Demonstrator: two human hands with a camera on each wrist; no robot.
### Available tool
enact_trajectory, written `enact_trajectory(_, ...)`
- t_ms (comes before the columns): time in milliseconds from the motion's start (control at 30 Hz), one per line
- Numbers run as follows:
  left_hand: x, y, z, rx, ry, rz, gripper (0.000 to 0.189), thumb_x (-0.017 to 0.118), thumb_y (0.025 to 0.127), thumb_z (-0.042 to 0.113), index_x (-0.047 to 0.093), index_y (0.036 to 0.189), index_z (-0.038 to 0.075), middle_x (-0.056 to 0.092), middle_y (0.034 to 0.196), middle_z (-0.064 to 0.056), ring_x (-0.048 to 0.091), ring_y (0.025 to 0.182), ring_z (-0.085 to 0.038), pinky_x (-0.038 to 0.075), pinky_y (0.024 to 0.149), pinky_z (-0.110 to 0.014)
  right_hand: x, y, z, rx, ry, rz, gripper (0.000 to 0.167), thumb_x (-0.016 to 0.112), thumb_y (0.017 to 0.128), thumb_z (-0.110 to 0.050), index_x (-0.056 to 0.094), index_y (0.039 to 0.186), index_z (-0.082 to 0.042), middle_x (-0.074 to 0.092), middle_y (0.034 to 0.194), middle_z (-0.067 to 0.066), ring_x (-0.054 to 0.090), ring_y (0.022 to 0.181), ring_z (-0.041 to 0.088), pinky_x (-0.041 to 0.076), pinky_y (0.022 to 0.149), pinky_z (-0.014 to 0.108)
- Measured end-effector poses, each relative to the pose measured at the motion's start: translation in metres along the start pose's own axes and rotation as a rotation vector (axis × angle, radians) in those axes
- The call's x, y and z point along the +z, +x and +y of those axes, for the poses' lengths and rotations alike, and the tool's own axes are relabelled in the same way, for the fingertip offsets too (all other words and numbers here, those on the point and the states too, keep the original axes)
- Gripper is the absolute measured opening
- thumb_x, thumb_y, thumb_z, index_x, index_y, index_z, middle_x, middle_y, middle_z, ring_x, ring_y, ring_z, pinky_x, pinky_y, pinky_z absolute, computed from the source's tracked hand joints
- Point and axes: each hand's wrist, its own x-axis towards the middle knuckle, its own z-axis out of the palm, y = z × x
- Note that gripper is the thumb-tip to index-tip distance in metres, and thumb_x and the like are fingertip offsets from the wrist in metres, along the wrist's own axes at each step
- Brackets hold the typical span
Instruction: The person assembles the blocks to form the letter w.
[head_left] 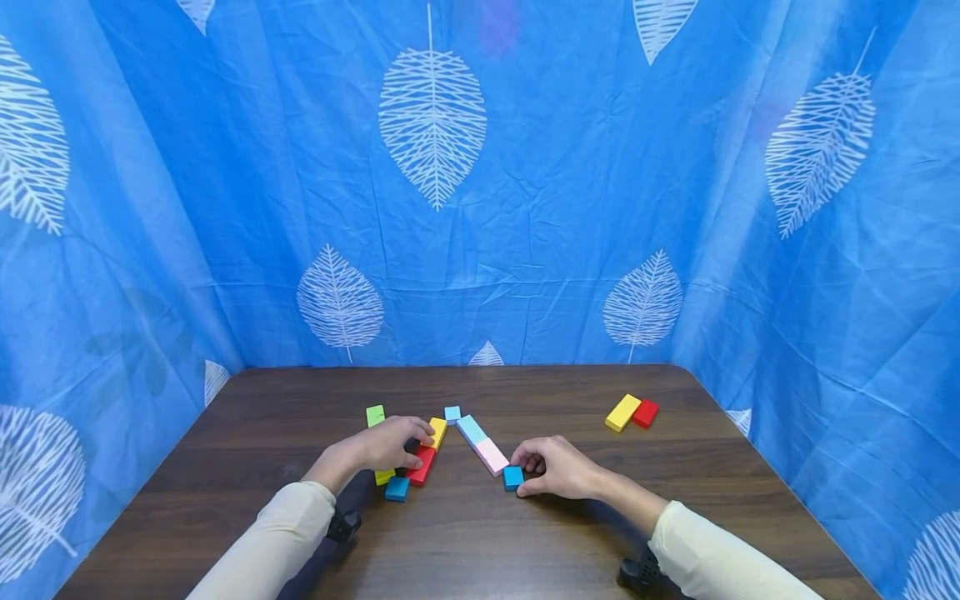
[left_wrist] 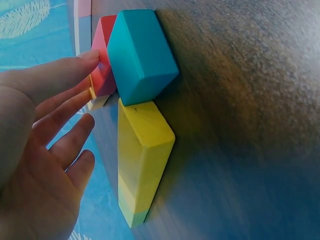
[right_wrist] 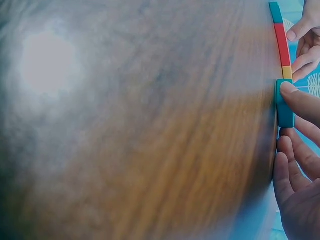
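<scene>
In the head view my left hand [head_left: 390, 446] reaches over a slanted row of a red block [head_left: 422, 467] and a yellow block [head_left: 438, 431]. Its thumb touches the red block and its fairly straight fingertips rest at the yellow one. A teal-blue block [left_wrist: 142, 57] sits at the red block's near end, beside a yellow-green block [left_wrist: 145, 130]. My right hand [head_left: 558, 468] pinches a small blue block [head_left: 513, 478] between thumb and fingers, at the near end of a pink block [head_left: 492, 457]. A light-blue block [head_left: 472, 429] continues that row away from me.
Near the top of the two slanted rows lies a small light-blue block [head_left: 452, 414]. A green block [head_left: 375, 415] is partly behind my left hand. Farther right, a yellow block [head_left: 623, 412] and a red block [head_left: 646, 413] lie side by side. Blue leaf-patterned curtain [head_left: 525, 208] surrounds the dark wooden table [head_left: 465, 550].
</scene>
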Motion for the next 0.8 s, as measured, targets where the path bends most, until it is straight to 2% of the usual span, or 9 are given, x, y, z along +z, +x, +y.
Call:
enact_trajectory(367,0.0018,0.0006,-0.0011,0.014,0.002,0.012,0.042,0.086,0.085,0.009,0.074,0.125,0.011,0.061,0.14,-0.008,0.05,0.132,-0.036,0.046,0.107,-0.054,-0.0014,0.0,-0.0003,0.002,0.01,-0.006,0.031,0.089,0.084,-0.022,0.072,0.108,-0.013,0.065,0.094,-0.006,0.061,0.088,0.015,0.056,0.08,0.028)
enact_trajectory(633,0.003,0.0037,-0.0012,0.016,0.007,0.021,0.036,0.085,0.086,0.01,0.076,0.121,0.01,0.061,0.139,-0.01,0.051,0.13,-0.037,0.044,0.108,-0.058,-0.0043,-0.0002,0.0007,-0.026,0.023,-0.002,0.032,0.089,0.085,-0.023,0.073,0.11,-0.012,0.067,0.096,-0.006,0.063,0.089,0.014,0.057,0.079,0.029)
enact_trajectory(800,0.0034,0.0046,-0.0005,0.033,-0.008,0.026,0.034,0.084,0.087,0.01,0.075,0.12,0.009,0.061,0.139,-0.012,0.051,0.13,-0.038,0.044,0.108,-0.058,-0.0087,-0.0021,0.0025,-0.004,0.015,-0.004,0.032,0.088,0.085,-0.025,0.073,0.112,-0.014,0.068,0.101,-0.007,0.062,0.091,0.014,0.056,0.081,0.029)
